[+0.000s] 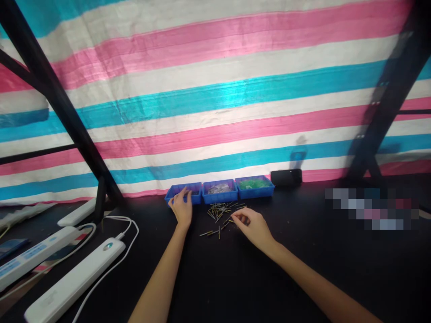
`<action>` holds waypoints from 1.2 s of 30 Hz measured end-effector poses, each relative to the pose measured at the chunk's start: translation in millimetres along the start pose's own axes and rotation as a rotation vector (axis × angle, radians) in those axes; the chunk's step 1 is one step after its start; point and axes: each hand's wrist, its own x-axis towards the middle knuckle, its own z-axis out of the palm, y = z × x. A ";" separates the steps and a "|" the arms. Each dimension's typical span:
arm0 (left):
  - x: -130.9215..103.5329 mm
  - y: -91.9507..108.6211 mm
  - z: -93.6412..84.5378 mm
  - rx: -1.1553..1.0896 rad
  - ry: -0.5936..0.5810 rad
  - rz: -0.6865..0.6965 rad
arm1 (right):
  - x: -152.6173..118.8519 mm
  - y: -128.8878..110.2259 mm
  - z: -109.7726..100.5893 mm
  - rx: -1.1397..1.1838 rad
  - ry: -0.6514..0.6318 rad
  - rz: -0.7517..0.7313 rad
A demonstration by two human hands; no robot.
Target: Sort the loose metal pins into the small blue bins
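Note:
My left hand (182, 207) reaches over the front rim of the left blue bin (195, 197), its fingertips inside; whatever they touch is too small to make out. My right hand (252, 225) is pinched at the right edge of a loose pile of thin metal pins (219, 210) on the black table, and what its fingertips hold is unclear. A few more pins (211, 233) lie in front of the pile. The middle blue bin (220, 197) contains clear or whitish pieces, while green pieces fill the right blue bin (256, 193).
Behind the right bin a black phone-like object (286, 177) leans near the striped sheet (215, 103). White power strips (77, 278) and a looping white cable (137, 229) lie at the left. Black frame posts (67, 107) stand on both sides. Something pixelated sits at the right.

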 end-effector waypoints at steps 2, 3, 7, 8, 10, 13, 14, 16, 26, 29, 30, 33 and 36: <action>-2.4 8.8 -4.5 -0.004 -0.017 0.070 | -0.6 0.4 -0.4 -0.019 -0.040 -0.001; -4.2 14.5 -7.2 -0.010 -0.040 0.113 | -1.4 0.8 -0.3 -0.036 -0.058 -0.004; -15.1 42.0 -17.8 -0.093 -0.216 0.311 | -5.9 3.4 1.5 -0.157 -0.110 0.007; -18.3 49.4 -20.4 -0.125 -0.269 0.368 | -6.8 4.1 1.9 -0.187 -0.131 0.016; -24.7 64.3 -25.5 -0.165 -0.390 0.472 | -7.7 5.4 1.9 -0.229 -0.183 0.030; -34.1 85.2 -33.7 -0.149 -0.583 0.574 | -6.9 6.4 -0.2 -0.253 -0.241 0.013; -37.1 91.1 -36.4 -0.129 -0.629 0.598 | -6.4 6.4 -1.2 -0.253 -0.249 0.000; -42.7 100.5 -41.3 -0.081 -0.686 0.624 | -5.1 6.0 -3.2 -0.251 -0.239 -0.029; -61.6 98.3 -39.9 0.073 -0.723 0.433 | -6.3 12.8 -1.0 -0.466 -0.060 0.103; -63.6 95.7 -36.1 0.067 -0.762 0.391 | -8.0 13.4 -0.9 -0.473 -0.123 0.115; -63.8 95.4 -35.5 0.062 -0.770 0.386 | -8.2 12.8 -1.4 -0.470 -0.140 0.098; -63.6 95.9 -35.0 0.048 -0.791 0.393 | -8.0 9.9 -3.0 -0.467 -0.172 0.041; -64.0 97.7 -35.1 0.036 -0.817 0.389 | -7.7 7.8 -3.0 -0.453 -0.189 -0.004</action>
